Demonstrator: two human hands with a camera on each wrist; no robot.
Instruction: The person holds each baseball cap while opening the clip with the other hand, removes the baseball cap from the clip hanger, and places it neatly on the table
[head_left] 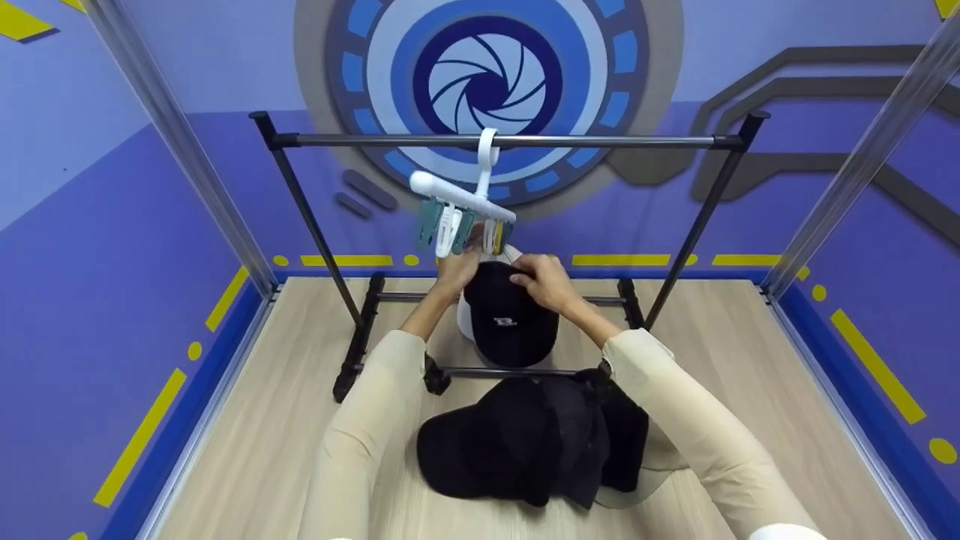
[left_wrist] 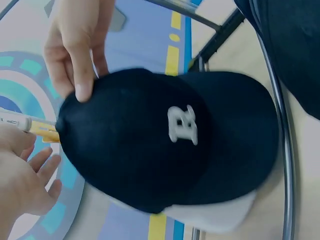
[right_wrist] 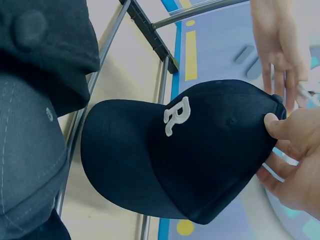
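A black baseball cap (head_left: 510,315) with a white letter on its front hangs brim-down below a white clip hanger (head_left: 465,196). My right hand (right_wrist: 295,155) pinches the crown's top between thumb and fingers. My left hand (left_wrist: 25,175) is beside the crown, close to a yellow clip (left_wrist: 45,131), its fingers loosely extended. In the head view the hanger's clips partly cover the left hand. Behind the black cap, a white cap (left_wrist: 220,212) shows only in part; what holds it is hidden.
The hanger hooks over the top bar (head_left: 600,141) of a black-and-grey rack. Several dark caps (head_left: 487,442) lie overlapped on the wooden floor in front, with a grey-beige brim (head_left: 637,487) under them. Patterned panels (head_left: 97,300) enclose the back and sides.
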